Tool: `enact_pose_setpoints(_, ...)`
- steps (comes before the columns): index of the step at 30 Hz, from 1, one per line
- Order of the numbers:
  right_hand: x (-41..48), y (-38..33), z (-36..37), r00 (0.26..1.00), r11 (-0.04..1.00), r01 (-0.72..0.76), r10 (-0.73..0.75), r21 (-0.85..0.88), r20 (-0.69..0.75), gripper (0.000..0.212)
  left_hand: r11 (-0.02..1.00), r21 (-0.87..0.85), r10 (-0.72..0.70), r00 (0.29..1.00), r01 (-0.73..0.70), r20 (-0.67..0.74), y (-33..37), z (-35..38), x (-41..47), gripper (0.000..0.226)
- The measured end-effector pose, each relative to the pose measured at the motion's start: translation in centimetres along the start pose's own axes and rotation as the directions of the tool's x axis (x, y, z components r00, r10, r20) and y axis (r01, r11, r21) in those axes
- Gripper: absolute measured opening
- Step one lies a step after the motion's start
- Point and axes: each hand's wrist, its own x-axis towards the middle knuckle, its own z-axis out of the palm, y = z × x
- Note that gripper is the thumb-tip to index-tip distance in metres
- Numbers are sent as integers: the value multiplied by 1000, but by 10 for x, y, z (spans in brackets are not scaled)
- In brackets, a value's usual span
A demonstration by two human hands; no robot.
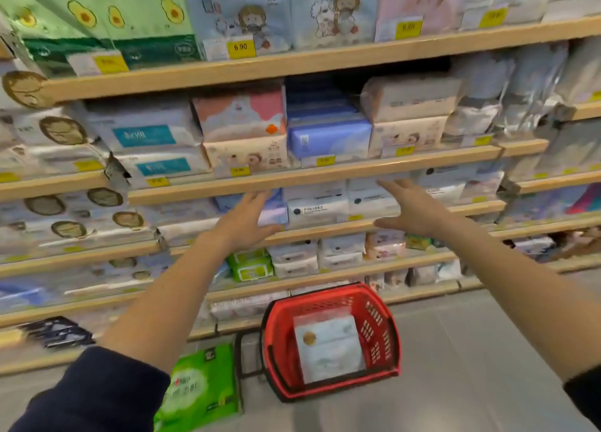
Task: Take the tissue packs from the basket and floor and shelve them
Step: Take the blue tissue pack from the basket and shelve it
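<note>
Both hands reach forward at the level of a middle shelf, and neither holds anything. The left hand has its fingers spread and flat, their tips at the shelf's wooden lip in front of a bluish pack; the right hand is likewise spread wide, palm turned inward, just before the white packs stacked on that shelf. The work left lies low and close to the person, well below both hands. One white tissue pack lies in the red basket on the floor, its long axis running roughly away from the person toward the shelving. A green tissue pack lies on the floor just left of the basket, under the left forearm, its long side also pointing roughly at the shelves. By my reading the right hand is better placed for the basket pack and the left for the green one, but either must come down and back a good way first.
</note>
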Motion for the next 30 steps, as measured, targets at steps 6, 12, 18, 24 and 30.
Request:
enact_pose_setpoints(6,-15,61,96,979,996,-58,43,68,198,88,992,-30,-112,975,120,192,-18,124,-7,84)
enact_pose_setpoints(12,-23,112,199,939,987,-96,46,132,340,89,957,-128,-212,929,260,304,-38,232,-21,87)
enact_pose_setpoints(18,-13,155,320,897,979,-107,20,175,441,91,935,-128,-257,881,330,396,-93,349,-22,88)
enact_pose_setpoints(24,25,208,448,867,977,-122,18,177,498,95,925,-124,-282,868,359,409,-163,465,5,89)
enact_pose_setpoints(30,70,244,567,853,967,-185,71,173,517,99,888,-188,-296,835,419,464,-217,586,30,91)
